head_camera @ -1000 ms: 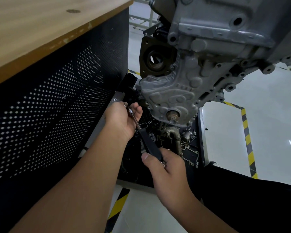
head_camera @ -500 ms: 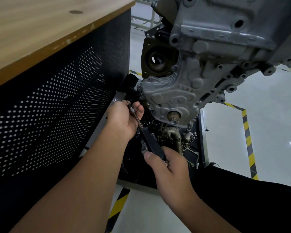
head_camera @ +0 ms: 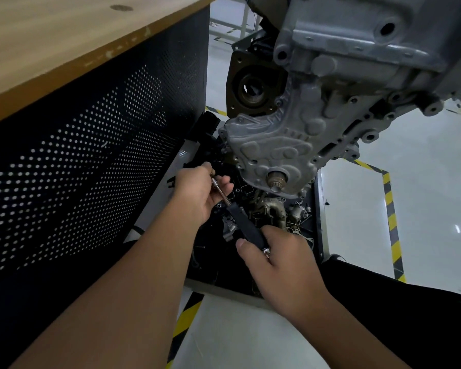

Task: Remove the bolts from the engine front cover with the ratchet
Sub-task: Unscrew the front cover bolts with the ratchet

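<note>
Since a second ago, my view has dipped slightly and both hands have shifted little; the ratchet has stayed tilted between them, below the cover.

Head view, items as seen:

1. Left hand (head_camera: 200, 194): fingers curled round the metal head end of the ratchet (head_camera: 244, 225), thumb side toward the engine. I cannot tell whether a socket or bolt sits in the palm.
2. Right hand (head_camera: 282, 262): fingers closed round the black handle, thumb laid along its lower side. A small shiny metal piece shows at the knuckles.
3. Ratchet: thin chrome shank at upper left, black grip at lower right, slanted. It lies apart from the cover, lower left of it, not on any bolt I can see.
4. Cover (head_camera: 277, 145): grey cast metal, ribbed and bossed, on the engine (head_camera: 357, 49) hanging at upper right. A brass-coloured shaft stub (head_camera: 276, 179) sticks out at its bottom. Bolt bosses line its edges; which ones hold bolts is too small to read.
5. Tray (head_camera: 318, 209): dark, under the engine, holding loose metal parts, behind both hands.
6. Desk (head_camera: 51, 43): wooden top at upper left, black perforated panel (head_camera: 91, 155) below it, just beside my left forearm.
7. Floor (head_camera: 423, 195): pale grey, with yellow-black tape.
</note>
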{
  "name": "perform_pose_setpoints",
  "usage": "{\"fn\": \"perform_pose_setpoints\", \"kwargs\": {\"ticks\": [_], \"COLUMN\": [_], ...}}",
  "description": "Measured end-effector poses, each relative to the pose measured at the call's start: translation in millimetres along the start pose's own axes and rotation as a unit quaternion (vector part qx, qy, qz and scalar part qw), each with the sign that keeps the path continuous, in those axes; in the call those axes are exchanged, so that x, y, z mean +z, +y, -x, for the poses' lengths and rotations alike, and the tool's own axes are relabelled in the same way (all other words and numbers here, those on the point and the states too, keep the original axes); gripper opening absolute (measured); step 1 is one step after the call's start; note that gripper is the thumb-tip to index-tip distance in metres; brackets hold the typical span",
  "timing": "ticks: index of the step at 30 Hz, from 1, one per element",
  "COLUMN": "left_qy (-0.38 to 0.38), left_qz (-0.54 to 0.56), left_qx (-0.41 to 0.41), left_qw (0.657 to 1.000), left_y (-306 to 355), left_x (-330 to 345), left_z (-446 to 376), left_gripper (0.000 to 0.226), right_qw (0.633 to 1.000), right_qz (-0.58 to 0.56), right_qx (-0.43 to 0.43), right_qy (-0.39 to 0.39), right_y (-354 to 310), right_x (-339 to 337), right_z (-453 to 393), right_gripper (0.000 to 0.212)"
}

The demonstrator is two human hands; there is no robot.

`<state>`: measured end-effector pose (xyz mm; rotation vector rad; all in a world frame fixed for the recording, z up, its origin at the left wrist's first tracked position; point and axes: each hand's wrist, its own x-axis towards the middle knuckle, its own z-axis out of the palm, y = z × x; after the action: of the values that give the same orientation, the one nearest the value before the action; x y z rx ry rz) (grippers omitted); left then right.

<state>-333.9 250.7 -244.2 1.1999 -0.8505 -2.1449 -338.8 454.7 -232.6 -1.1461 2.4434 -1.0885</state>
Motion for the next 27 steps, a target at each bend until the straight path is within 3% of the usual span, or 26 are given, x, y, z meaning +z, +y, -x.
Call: {"fn": "perform_pose_setpoints", "kwargs": {"ticks": [3, 6, 13, 16, 19, 23, 27], "left_qy": [0.016, 0.017, 0.022, -0.004, -0.053, -0.105, -0.136], "left_qz": [0.052, 0.089, 0.094, 0.093, 0.046, 0.034, 0.03], "left_qx": [-0.037, -0.071, -0.047, -0.008, 0.024, 0.02, 0.046], "left_qw": [0.998, 0.993, 0.994, 0.996, 0.997, 0.994, 0.989], "left_y": [-16, -35, -37, -36, -42, -45, -42], "left_x": [-1, 0, 5, 10, 12, 6, 11], "left_z": [-9, -19, -52, -67, -80, -94, -99], "left_gripper": [0.021, 0.021, 0.007, 0.017, 0.009, 0.013, 0.015], "right_qw": [0.991, 0.985, 0.989, 0.99, 0.988, 0.99, 0.994], "right_qz": [0.13, 0.171, 0.131, 0.109, 0.093, 0.081, 0.075], "right_qx": [-0.032, -0.026, 0.054, 0.08, 0.117, 0.112, 0.068], "right_qy": [0.015, 0.007, 0.031, 0.042, 0.05, 0.04, 0.032], "right_y": [5, 12, 12, 4, -2, -4, -7], "right_x": [3, 18, 52, 65, 73, 78, 81], "right_z": [-1, 0, -15, -25, -35, -45, -47], "right_gripper": [0.038, 0.036, 0.043, 0.049, 0.052, 0.024, 0.023]}}
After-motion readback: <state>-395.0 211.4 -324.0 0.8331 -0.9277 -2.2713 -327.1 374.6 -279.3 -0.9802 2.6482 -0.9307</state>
